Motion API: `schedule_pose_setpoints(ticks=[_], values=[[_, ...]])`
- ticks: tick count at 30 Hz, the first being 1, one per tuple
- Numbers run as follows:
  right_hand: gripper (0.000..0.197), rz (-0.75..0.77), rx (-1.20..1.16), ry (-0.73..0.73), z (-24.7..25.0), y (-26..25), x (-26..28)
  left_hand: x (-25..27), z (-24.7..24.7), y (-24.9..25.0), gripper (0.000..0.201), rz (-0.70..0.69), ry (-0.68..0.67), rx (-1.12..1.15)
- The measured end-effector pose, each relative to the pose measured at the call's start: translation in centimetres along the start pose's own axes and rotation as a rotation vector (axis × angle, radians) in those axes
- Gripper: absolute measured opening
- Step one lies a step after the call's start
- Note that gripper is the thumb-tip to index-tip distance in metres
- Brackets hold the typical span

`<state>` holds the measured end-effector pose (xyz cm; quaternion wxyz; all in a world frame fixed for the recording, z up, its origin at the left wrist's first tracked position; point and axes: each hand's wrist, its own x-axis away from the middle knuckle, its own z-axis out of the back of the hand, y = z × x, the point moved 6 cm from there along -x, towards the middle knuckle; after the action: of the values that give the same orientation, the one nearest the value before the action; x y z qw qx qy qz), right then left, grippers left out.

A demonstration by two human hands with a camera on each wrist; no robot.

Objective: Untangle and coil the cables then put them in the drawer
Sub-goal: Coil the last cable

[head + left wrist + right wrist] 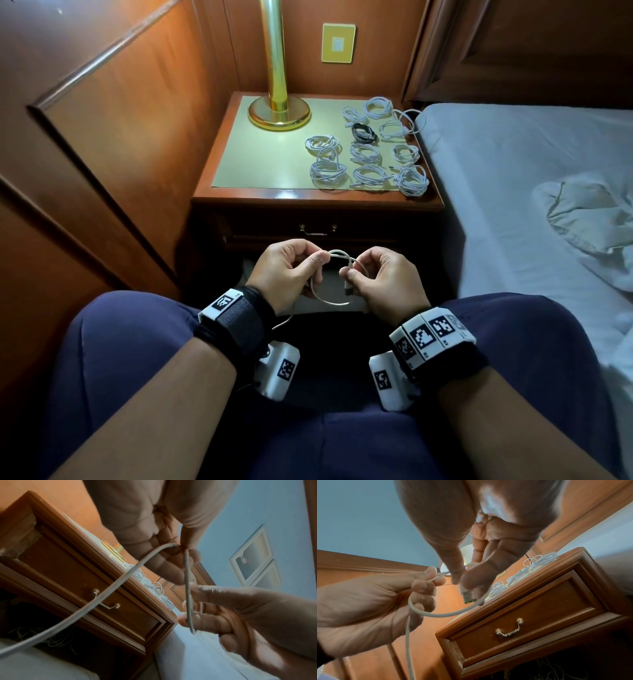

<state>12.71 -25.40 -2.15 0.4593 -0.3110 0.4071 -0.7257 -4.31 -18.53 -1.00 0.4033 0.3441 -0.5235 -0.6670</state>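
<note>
A white cable (329,302) forms a small loop between my two hands, above my knees and in front of the nightstand. My left hand (319,259) pinches the loop's top left between thumb and forefinger, and the cable's tail trails down past that wrist. My right hand (350,274) pinches the end near the USB plug (468,596), which points down. In the left wrist view the cable (111,592) runs out from my left hand (181,555). The drawer (274,230) with its brass handle (509,630) is closed. Several coiled white cables (328,171) and one black coil (364,133) lie on the nightstand top.
A brass lamp base (279,114) stands at the nightstand's back left. A bed with a white sheet (513,205) lies along the right, wooden wall panels (102,154) on the left. Loose tangled cables (56,640) lie in the dark shelf under the drawer.
</note>
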Motion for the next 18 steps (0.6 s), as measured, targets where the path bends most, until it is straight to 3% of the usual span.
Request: schedule_pose_setpoints(ticks=[7, 12, 16, 18], values=[[0.026, -0.043, -0.033, 0.147, 1.4, 0.4, -0.4, 0.0, -0.3, 0.3, 0.014, -0.016, 0.017, 0.101], [0.028, -0.085, -0.213, -0.048, 0.6, 0.9, -0.8, -0.2, 0.6, -0.2, 0.014, -0.004, 0.098, 0.049], [0.026, 0.044, -0.062, -0.075, 0.6, 0.4, -0.8, -0.3, 1.3, 0.3, 0.011, -0.068, 0.125, 0.005], [0.012, 0.094, -0.06, -0.104, 0.5, -0.2, -0.8, -0.3, 1.3, 0.6, 0.009, -0.108, 0.108, -0.016]])
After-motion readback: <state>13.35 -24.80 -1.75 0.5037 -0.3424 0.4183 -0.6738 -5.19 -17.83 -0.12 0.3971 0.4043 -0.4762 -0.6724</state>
